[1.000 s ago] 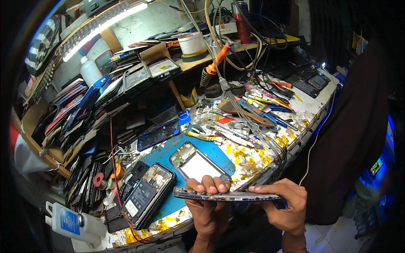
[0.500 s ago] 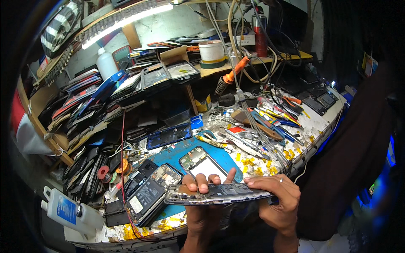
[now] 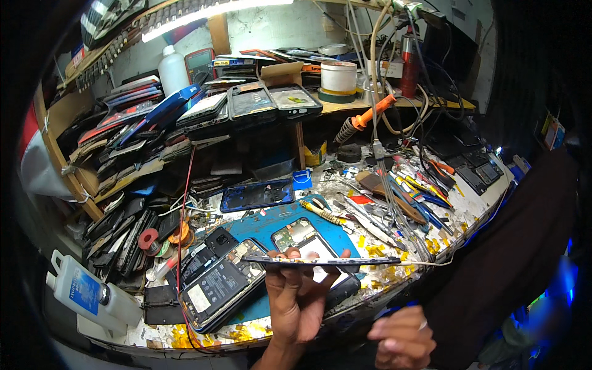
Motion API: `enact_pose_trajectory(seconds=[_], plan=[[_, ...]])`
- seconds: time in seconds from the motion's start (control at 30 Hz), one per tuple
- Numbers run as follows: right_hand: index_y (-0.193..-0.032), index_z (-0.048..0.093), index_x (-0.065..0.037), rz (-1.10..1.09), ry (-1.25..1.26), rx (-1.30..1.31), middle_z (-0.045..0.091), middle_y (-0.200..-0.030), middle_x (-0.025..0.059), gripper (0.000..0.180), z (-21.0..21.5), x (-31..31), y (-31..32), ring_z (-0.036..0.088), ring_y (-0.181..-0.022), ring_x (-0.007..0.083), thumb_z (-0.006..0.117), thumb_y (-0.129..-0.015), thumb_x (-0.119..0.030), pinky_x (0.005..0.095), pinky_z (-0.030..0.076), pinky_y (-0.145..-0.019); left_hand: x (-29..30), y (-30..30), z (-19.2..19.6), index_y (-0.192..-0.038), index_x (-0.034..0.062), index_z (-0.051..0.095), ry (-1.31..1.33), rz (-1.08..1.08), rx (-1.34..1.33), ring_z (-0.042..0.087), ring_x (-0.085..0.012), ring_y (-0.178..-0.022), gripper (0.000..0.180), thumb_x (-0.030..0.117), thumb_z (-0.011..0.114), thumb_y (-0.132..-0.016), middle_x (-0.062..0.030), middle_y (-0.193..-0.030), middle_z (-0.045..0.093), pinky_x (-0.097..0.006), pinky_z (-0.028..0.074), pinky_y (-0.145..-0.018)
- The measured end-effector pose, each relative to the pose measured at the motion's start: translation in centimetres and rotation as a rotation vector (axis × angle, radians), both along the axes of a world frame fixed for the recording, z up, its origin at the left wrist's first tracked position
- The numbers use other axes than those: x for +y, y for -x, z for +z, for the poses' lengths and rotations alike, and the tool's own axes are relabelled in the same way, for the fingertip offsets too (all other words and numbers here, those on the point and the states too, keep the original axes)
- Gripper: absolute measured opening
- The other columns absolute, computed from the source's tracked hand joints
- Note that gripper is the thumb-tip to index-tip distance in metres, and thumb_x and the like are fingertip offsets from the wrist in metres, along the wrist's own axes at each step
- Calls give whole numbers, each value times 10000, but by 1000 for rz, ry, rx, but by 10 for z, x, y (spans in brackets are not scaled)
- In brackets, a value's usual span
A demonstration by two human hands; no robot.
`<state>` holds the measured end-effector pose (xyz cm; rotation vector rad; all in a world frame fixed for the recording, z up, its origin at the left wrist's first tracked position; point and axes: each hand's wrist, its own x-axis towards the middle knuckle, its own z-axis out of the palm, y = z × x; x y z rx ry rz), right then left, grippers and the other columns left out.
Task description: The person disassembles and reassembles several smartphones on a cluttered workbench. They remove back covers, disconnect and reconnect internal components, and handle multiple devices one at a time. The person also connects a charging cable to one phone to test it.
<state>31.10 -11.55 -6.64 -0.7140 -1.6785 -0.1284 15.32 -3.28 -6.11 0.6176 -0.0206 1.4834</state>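
My left hand [image 3: 298, 303] holds an opened phone [image 3: 333, 261] above the bench edge, its thin side turned toward me, so its inside is hidden. Apart from it, at the lower right, my right hand [image 3: 402, 340] hovers with fingers curled in, slightly blurred; nothing shows in them. Behind the held phone, a second opened phone [image 3: 292, 234] with a bare green board lies on a blue mat [image 3: 256, 231]. Left of my left hand, another opened phone [image 3: 217, 285] with its black battery showing rests across the mat's edge.
Pliers, tweezers and other hand tools [image 3: 407, 191] crowd the bench's right. An orange-handled soldering iron [image 3: 370, 117] stands above them. Stacked phone parts [image 3: 135, 160] fill the left. A white jug [image 3: 92, 296] stands at the near left corner; a red cable [image 3: 185, 203] hangs beside the phones.
My right hand has let go of the phone and dropped toward the lower right. My left hand has tilted the phone from showing its inside to edge-on. The view has shifted slightly.
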Motion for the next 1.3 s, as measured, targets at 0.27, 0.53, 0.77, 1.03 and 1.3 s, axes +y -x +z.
enact_pose_trajectory(seconds=[0.27,0.53,0.77,1.03,1.3], plan=[[-889,697,-30,-242,722,-15,701,-703,113,160,-204,-19,-13,688,-607,265,736,-746,-91,340,536,-578,-3,2,-10,-1241,128,545,190,58,37,565,-290,-1196,286,289,516,-1006,-100,-1254,607,-637,456,-979],[-1145,659,-85,-143,1344,-620,637,-1152,217,437,-458,-33,-73,593,-1087,411,611,-864,-415,474,463,-962,-1,-1,2,-1238,120,528,223,26,38,514,-287,-1261,275,274,514,-1011,-103,-1326,556,-623,448,-983],[-1094,677,-98,-87,1507,-702,655,-1115,187,432,-518,-22,-77,603,-1044,407,556,-898,-463,476,465,-943,2,-2,6,-1231,89,520,303,19,43,544,-302,-1219,276,254,522,-1010,-123,-1286,574,-604,448,-993],[-1112,688,-115,-47,1671,-486,674,-1054,202,442,-520,-26,-77,625,-1007,374,551,-904,-480,480,469,-914,-1,-5,12,-1245,85,529,342,49,40,517,-323,-1252,277,234,520,-1012,-149,-1319,560,-603,436,-1000],[-1142,675,-75,12,1791,-544,665,-1092,220,505,-480,-17,-74,612,-1049,388,542,-904,-499,469,455,-943,-2,-3,13,-1278,101,518,311,61,133,516,-340,-1252,287,160,534,-998,-150,-1326,555,-613,439,-1004]])
